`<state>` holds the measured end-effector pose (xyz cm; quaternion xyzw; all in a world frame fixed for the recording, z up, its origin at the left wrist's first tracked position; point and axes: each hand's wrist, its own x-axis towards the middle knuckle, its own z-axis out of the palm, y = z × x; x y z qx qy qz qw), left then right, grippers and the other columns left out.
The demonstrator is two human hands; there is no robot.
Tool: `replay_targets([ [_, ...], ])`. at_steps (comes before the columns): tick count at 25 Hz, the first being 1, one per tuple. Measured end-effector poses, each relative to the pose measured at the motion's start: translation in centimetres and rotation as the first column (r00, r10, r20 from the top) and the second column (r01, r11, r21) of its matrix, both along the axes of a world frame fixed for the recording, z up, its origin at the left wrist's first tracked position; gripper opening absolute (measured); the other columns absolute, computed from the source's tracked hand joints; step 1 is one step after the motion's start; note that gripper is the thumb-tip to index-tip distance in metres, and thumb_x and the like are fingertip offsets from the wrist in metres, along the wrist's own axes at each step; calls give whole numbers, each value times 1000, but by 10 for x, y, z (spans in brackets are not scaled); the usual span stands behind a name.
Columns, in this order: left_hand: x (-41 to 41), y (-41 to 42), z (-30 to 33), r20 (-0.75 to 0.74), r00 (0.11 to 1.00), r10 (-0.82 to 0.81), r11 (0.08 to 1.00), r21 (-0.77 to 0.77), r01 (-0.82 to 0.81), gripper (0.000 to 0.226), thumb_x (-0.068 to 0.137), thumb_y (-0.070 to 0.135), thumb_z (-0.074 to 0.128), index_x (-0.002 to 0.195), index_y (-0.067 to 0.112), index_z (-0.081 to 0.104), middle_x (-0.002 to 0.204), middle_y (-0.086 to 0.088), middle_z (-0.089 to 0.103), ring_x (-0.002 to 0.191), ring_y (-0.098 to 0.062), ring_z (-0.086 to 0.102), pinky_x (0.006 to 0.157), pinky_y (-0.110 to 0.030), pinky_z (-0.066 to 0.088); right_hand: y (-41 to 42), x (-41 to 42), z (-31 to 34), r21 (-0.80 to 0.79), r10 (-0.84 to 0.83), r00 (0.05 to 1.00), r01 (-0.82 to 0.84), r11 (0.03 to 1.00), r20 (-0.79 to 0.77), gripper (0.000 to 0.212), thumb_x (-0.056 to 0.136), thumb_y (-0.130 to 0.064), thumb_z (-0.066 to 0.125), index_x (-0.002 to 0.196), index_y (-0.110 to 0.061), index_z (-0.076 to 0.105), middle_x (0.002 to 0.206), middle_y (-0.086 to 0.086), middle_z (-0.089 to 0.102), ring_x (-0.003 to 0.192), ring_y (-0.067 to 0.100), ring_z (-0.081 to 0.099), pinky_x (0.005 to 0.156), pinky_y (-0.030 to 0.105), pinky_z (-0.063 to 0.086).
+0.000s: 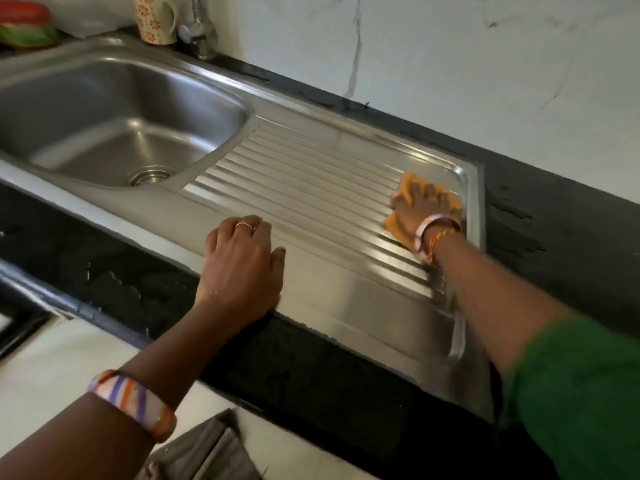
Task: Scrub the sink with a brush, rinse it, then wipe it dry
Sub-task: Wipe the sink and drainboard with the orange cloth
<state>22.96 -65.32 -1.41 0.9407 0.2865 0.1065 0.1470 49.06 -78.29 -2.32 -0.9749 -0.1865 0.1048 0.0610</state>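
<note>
A stainless steel sink [114, 109] with a round drain fills the left of the view, and its ribbed drainboard [311, 174] stretches to the right. My right hand [415, 211] presses an orange cloth [410, 183] flat on the drainboard's far right corner, fingers spread over it. My left hand [242, 261] rests on the drainboard's front edge with fingers curled and nothing in it. No brush is in view.
A chrome tap base [199, 32] and a flowered mug [152, 19] stand behind the sink. A red and green item [24, 26] lies at the far left. The black countertop [554, 220] shows wet patches. A white marble wall rises behind.
</note>
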Motion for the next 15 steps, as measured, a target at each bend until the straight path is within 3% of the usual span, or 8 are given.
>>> replay_targets([
  [1,0,0,-1,17,1000,-1,1000,-2,1,48,95,35,38,138,13,38,146,-7,34,137,-24,21,113,-40,14,4,28,1,-22,-26,1000,26,999,4,78,78,-63,1,148,-30,11,158,4,-3,144,35,-4,113,59,1],
  [3,2,1,-1,41,999,9,1000,-12,-8,47,95,34,39,137,13,39,145,-7,36,136,-24,22,113,-40,15,13,46,-3,-109,31,998,-24,994,60,65,87,-55,8,146,-29,15,157,9,-1,143,40,-1,112,62,5],
  [4,2,1,0,42,999,8,1000,-13,-7,47,95,33,39,137,13,40,144,-7,37,136,-24,23,112,-40,15,13,36,-7,-81,67,994,-60,995,86,59,91,-50,13,146,-29,15,157,10,1,143,40,1,113,61,6],
  [6,1,1,2,31,1000,2,1000,-13,-2,46,94,33,41,136,11,42,143,-9,39,135,-25,26,112,-41,16,12,-19,-10,-8,218,969,-218,976,112,67,85,-54,8,146,-30,19,157,7,9,142,37,10,113,57,13],
  [8,2,0,5,-4,1000,-6,1000,-23,6,47,94,33,41,136,12,41,142,-9,40,135,-26,26,112,-42,17,7,-92,-14,19,543,823,-554,833,166,66,84,-56,6,146,-37,16,158,-1,9,144,30,9,115,54,12],
  [10,2,0,6,-42,999,-4,1000,-27,3,47,95,34,39,137,13,40,143,-8,39,135,-25,26,112,-41,17,3,-121,-9,28,652,755,-655,755,72,53,94,-53,15,146,-44,7,158,-11,1,146,18,-1,118,48,3],
  [12,1,1,4,-47,999,-8,1000,-18,7,47,96,36,36,136,14,42,141,-8,41,134,-25,28,111,-42,18,0,-82,-3,-15,554,824,-556,831,121,55,92,-50,13,146,-41,12,158,-12,5,145,14,3,117,46,6],
  [15,-1,5,-1,-8,1000,-5,1000,8,5,56,90,42,28,132,11,48,136,-10,48,130,-28,37,108,-45,24,-6,27,-2,-147,164,972,-140,979,169,57,96,-48,18,148,-25,17,157,2,11,145,23,7,114,53,1],
])
